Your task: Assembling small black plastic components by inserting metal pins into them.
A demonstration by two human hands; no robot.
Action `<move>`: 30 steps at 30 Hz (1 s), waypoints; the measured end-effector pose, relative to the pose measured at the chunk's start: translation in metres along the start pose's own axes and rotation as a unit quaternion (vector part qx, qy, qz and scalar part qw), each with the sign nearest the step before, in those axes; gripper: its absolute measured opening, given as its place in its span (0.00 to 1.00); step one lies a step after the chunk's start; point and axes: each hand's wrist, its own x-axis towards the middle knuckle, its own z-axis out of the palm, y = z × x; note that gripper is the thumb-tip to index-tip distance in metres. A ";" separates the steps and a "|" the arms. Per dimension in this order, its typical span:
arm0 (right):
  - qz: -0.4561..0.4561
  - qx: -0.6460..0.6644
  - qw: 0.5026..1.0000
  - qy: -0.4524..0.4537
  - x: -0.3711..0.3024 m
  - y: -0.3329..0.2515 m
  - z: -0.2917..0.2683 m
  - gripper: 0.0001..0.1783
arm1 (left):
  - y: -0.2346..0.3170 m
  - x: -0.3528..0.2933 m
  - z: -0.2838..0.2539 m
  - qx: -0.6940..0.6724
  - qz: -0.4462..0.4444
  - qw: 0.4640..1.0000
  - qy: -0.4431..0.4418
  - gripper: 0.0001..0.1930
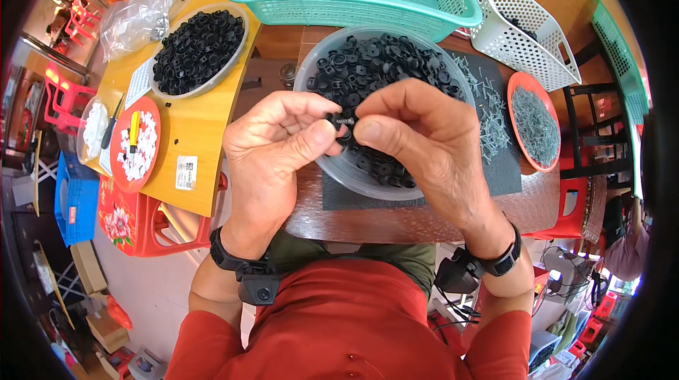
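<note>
Both hands meet over a clear round tub (327, 161) heaped with small black plastic parts (396, 62). Between thumb and fingers, my left hand (276, 139) pinches a small black plastic part (329, 118). A short metal screw (344, 121) sticks out of that part toward the right. My right hand (424, 143) is closed, its thumb and index finger pinching at the screw's other end. Its fingertips cover most of what they grip there. Loose screws (491, 115) lie on a dark mat (506, 168) right of the tub.
An orange-red plate (515, 83) of screws stands at right. Behind are a turquoise basket (353, 12) and a white perforated basket (523, 44). On the yellow table (205, 125) at left sit a bowl (237, 51) of black rings and a red plate (127, 185) with white pieces and a yellow-handled cutter (134, 129).
</note>
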 end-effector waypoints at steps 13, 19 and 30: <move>-0.357 -0.511 0.764 -0.170 0.026 0.051 0.017 0.04 | -0.009 -0.009 -0.025 -0.040 -0.029 0.995 0.086 0.12; -0.348 -0.447 0.813 -0.133 0.025 0.054 0.013 0.08 | -0.009 -0.012 -0.025 -0.038 -0.027 0.996 0.074 0.12; -0.083 -0.212 0.974 0.007 -0.016 0.021 -0.003 0.13 | -0.018 -0.016 0.006 -0.062 -0.053 0.996 0.033 0.14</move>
